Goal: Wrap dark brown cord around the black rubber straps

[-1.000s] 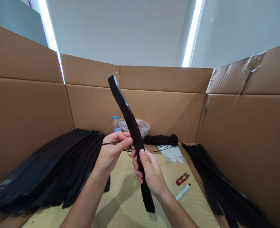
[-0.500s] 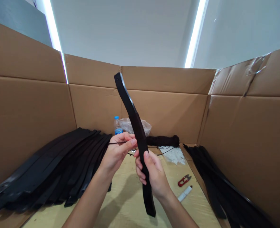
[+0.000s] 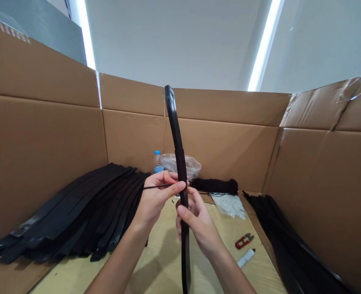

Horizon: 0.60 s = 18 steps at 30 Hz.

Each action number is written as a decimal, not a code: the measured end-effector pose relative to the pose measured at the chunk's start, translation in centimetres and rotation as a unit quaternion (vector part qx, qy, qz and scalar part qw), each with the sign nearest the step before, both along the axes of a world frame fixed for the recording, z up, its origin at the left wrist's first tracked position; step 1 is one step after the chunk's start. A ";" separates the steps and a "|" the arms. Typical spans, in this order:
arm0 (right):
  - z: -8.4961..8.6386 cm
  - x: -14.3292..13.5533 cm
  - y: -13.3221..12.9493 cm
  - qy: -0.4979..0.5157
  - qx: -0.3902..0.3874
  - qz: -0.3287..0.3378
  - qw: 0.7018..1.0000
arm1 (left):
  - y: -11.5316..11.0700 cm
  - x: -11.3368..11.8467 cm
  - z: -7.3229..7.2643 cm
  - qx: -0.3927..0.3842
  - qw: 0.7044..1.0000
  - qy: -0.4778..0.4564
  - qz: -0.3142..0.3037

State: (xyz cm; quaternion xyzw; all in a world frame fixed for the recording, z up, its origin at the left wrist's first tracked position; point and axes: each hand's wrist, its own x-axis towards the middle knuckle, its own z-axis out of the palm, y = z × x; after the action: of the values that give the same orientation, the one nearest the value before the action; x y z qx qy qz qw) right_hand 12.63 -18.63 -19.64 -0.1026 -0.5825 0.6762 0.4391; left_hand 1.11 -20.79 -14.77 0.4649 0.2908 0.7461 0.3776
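A long, curved black strip [image 3: 175, 130] stands nearly upright in front of me, edge-on, with a hole near its top end. Dark cord is wound round its middle in a wrapped section [image 3: 181, 163]. My left hand [image 3: 159, 194] is closed at the lower end of the winding, its thumb pressed to the strip. From its fingers a black cord [image 3: 151, 187] runs out to the left. Below it, my right hand [image 3: 199, 220] grips the strip between thumb and fingers; some of those fingers are hidden behind it.
Many similar black strips [image 3: 76, 204] are piled at left, more [image 3: 278, 228] at right. Behind lie a dark cord bundle [image 3: 217, 186], clear plastic bags [image 3: 229, 205] and a bottle [image 3: 157, 161]. Red thread snips [image 3: 244, 241] and a white marker [image 3: 246, 258] rest at right. Cardboard walls [image 3: 223, 143] enclose the table.
The strip has turned from showing its broad face to edge-on and stands more upright. My right hand's fingers have shifted round it. The view has moved slightly left.
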 end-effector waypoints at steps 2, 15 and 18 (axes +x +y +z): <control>0.0 0.0 0.2 -0.050 0.063 -0.128 0.989 | 0.2 0.0 0.0 0.012 0.999 0.008 0.034; 1.1 1.5 0.2 -0.152 0.173 -0.220 0.948 | 0.7 -0.5 -0.5 0.005 0.999 0.028 0.032; 1.4 1.6 0.2 -0.079 0.090 -0.094 0.988 | 0.6 -0.7 -0.2 -0.005 1.000 0.005 0.002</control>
State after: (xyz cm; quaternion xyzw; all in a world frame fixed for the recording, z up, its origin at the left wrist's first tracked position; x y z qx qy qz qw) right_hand 14.24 -18.43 -18.25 -0.1699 -0.6618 0.5666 0.4606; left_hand 0.43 -20.19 -15.02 0.4665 0.2971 0.7431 0.3768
